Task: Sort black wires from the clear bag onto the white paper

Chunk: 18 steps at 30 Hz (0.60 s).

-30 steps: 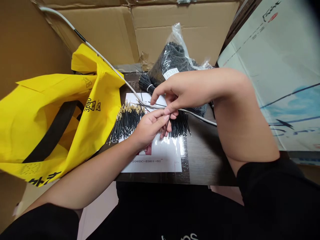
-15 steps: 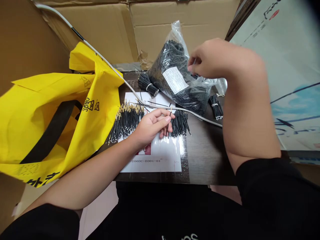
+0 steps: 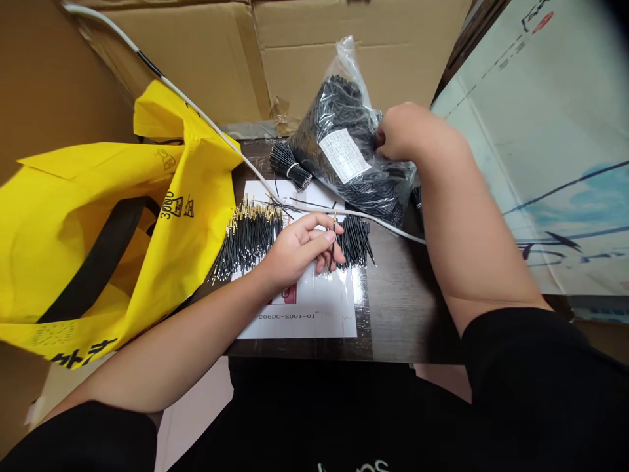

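Note:
My left hand (image 3: 304, 249) pinches a short black wire (image 3: 335, 229) with a gold-coloured tip, held nearly upright between thumb and fingers. Beneath and beside it, a pile of short black wires (image 3: 356, 242) lies on a white printed sheet (image 3: 319, 324). A second wire pile (image 3: 253, 233) with gold tips spreads to the left. My right hand (image 3: 398, 131) is at the right side of a clear plastic bag (image 3: 324, 111) packed with black wires. Its fingers are curled and partly hidden, so what they hold is unclear. A white label (image 3: 344, 156) is on the bag.
A tied wire bundle (image 3: 291, 165) lies left of the bag; another bundle (image 3: 417, 198) is mostly behind my right arm. A white cable (image 3: 216, 128) crosses above the sheet. A yellow bag (image 3: 196, 216) stands at left, cardboard (image 3: 354, 23) behind, a pale printed panel (image 3: 580, 151) at right.
My right hand has moved down from above the plastic bag to its right side, and the forearm has swung left, covering most of the right bundle. My left hand stays nearly still with the wire.

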Available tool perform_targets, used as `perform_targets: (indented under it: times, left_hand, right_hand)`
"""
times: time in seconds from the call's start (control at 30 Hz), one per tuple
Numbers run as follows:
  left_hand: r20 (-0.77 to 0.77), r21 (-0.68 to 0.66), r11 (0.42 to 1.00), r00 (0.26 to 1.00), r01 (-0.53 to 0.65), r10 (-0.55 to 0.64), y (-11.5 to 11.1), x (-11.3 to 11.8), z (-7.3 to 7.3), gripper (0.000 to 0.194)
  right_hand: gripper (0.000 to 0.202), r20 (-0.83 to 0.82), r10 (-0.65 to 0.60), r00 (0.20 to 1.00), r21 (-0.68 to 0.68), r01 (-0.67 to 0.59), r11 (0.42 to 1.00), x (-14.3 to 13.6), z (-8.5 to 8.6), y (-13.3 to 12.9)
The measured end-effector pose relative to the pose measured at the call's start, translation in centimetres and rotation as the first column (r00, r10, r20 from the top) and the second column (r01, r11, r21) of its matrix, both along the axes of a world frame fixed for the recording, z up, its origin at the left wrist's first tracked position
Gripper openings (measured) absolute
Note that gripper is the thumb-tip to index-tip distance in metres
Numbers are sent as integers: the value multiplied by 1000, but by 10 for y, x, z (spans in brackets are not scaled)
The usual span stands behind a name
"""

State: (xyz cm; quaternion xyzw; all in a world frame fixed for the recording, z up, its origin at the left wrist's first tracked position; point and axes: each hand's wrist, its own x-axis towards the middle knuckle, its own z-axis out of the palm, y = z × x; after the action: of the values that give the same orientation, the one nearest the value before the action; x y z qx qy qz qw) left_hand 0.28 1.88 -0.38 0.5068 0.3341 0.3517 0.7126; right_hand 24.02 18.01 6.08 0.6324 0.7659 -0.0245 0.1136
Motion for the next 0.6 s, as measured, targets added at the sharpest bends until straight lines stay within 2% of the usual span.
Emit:
perform_targets:
  times: [0.2,0.47,0.6]
  left_hand:
    - [-20,3,1000,999,28,-28,-1,-1,-1,14]
    - [-24,-1,1000,999,26,-26,-1,-1,0,15]
    - [2,-14,1000,1000,8,-8,-1,0,1,15]
  right_hand:
    - [35,-26,22,999,10,-22,1000,0,0,0]
    - [33,-23,-9,1000,-31,8,999,0,1,-1]
    - [31,-30,7,1000,29,-6,1000,2,4,-1]
